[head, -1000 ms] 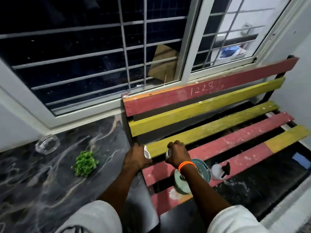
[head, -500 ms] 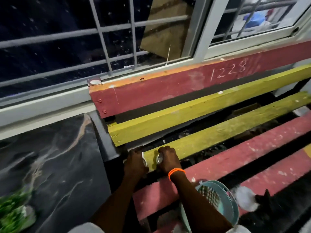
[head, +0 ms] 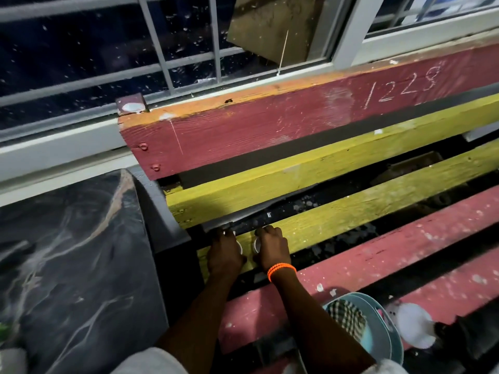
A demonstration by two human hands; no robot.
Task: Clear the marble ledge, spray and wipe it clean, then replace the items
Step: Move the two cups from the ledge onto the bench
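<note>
The dark marble ledge fills the left of the view. My left hand and my right hand, which wears an orange wristband, lie side by side on a yellow slat of the painted bench. Each hand grips a small round object with a pale rim: the left object and the right object. The fingers hide most of both. A white spray bottle with a black trigger lies on the red slat at lower right, beside a teal bowl holding a checked cloth.
The red and yellow bench stands against the barred window, hard up to the ledge's right edge. A bit of green plant shows at the far left edge. Gaps between the slats open onto the dark floor.
The view has closed in on the bench's left end. Both hands have moved a little farther back along the yellow slat, still gripping the two small objects. The glass dish is out of frame.
</note>
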